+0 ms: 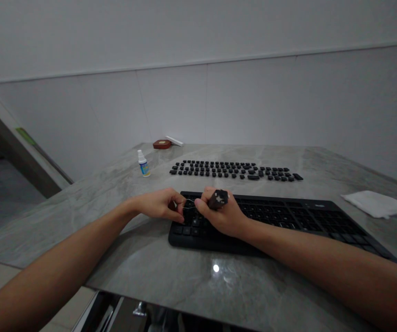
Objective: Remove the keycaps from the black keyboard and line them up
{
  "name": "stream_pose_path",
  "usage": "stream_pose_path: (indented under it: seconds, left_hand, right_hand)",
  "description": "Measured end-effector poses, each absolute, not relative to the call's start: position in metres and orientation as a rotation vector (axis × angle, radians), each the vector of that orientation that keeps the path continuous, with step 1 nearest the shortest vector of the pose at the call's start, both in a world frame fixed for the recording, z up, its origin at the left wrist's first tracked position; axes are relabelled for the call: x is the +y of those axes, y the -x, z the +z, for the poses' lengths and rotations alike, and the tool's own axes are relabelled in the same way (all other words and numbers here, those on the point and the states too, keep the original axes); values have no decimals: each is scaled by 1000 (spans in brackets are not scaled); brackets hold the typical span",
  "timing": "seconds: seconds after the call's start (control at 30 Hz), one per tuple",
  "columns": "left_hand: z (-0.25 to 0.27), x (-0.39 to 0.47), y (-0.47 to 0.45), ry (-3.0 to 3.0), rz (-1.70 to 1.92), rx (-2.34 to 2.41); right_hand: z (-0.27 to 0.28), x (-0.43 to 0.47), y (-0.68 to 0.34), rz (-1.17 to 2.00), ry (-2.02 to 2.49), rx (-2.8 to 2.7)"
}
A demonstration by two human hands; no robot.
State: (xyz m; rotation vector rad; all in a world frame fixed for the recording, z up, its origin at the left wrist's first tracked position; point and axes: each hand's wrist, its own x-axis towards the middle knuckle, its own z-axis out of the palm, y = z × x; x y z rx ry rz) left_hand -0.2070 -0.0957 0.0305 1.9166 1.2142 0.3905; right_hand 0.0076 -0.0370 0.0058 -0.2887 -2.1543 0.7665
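Note:
A black keyboard (281,212) lies on the grey marbled table, many of its key places bare of caps. Over its left part, my right hand (224,214) is closed around the dark handle of a keycap puller (218,199), whose thin wire reaches left. At the far end of that wire, the fingers of my left hand (166,204) are pinched together; what lies between them is too small to make out. Some keycaps (186,230) still sit along the keyboard's near left edge. My right hand hides part of the keys.
Behind the keyboard, loose black keycaps (214,169) lie in rows. A small white spray bottle (143,164) stands left of them. A brown case (162,144) and a white strip (174,140) are by the wall. White folded cloth or tissue (374,204) lies at right.

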Motion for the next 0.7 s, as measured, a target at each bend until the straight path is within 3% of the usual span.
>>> stream_pose_path:
  seconds: [0.7]
  left_hand:
    - [30,-93,196,-2386,571,1399]
  right_hand:
    - [7,-31,-6,905,424,-2119]
